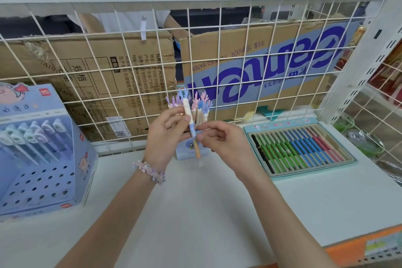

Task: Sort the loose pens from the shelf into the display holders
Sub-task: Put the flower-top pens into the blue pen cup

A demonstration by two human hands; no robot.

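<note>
1. The pen with a cream cap topped by a blue antler-shaped ornament [187, 107] has a barrel banded light blue, then orange toward its lower end; its tip is blurred.
2. This pen stands nearly upright in the air above the white shelf [195, 213], long axis running from about 12 o'clock at the antler top to 6 o'clock at the tip, leaning slightly so the tip sits a little right of the top.
3. Just behind it, a bunch of similar pens with pink, purple and blue antler tops [200, 104] also points up toward 12 o'clock.
4. The left hand [167, 135], a pastel bead bracelet [150, 172] on its wrist, reaches in from 7 o'clock; its grip is curled around the bunch, thumb pressed on the single pen's cream cap.
5. The right hand [221, 141] comes in from 5 o'clock, its grip pinching the pen's blue barrel between thumb and fingertips.
6. A small blue display holder [187, 152] stands on the shelf below the hands.
7. At 9 o'clock sits a blue perforated display stand [43, 180] holding capped pens; at 3 o'clock lies a teal tray of black, green, blue and red pens [298, 148].
</note>
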